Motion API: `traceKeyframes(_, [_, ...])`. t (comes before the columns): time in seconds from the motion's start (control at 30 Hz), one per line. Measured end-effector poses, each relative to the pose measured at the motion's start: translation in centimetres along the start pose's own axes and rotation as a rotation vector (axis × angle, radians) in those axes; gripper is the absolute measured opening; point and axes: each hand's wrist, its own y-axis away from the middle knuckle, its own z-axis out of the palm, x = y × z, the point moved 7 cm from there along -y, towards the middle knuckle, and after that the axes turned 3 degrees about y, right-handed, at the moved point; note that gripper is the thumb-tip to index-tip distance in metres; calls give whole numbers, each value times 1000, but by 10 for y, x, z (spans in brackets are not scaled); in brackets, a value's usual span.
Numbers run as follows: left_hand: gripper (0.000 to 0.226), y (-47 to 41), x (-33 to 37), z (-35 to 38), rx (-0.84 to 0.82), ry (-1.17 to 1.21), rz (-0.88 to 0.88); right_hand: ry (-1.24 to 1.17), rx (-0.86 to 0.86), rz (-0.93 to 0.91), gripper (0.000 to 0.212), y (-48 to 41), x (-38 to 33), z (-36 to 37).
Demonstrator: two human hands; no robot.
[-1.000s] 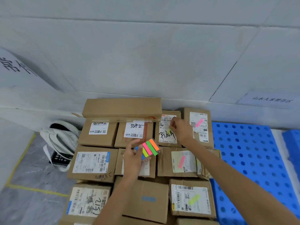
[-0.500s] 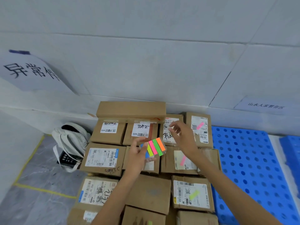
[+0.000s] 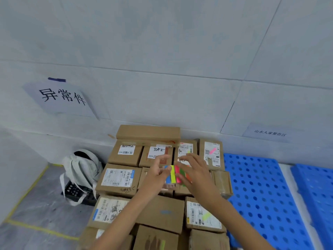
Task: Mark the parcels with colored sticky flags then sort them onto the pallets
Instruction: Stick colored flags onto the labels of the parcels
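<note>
1. The left hand [image 3: 156, 175] pinches the sticky flag pad [image 3: 172, 175] by its blue edge, up over the middle of the parcel stack [image 3: 162, 213].
2. The right hand [image 3: 197, 175] lies across the pad's green and orange strips, fingers spread. Whether it is pinching a flag, I can't tell.
3. There's a pink flag [image 3: 212, 151] on the stack's back-right parcel and a yellow-green flag [image 3: 206, 216] on the front-right one.
4. The blue pallet [image 3: 261, 195] sits just right of the stack, and the grey bag [image 3: 82, 170] is on its left.
</note>
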Motion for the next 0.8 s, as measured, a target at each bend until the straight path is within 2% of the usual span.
traceKeyframes(0.17, [26,16,-2,-4,24,-9,4,-6,71,-26,21,7,-14,-14])
traceKeyframes(0.33, [30,34,-8,-12,27,64,-4,-108,41,25,9,9,-29,-13])
traceKeyframes(0.5, [31,47,-14,-11,15,64,-35,-174,-42,102,15,14,-32,-5])
traceKeyframes(0.8, [25,55,-33,-22,122,-67,-135,-225,-36,33,9,32,-53,-4])
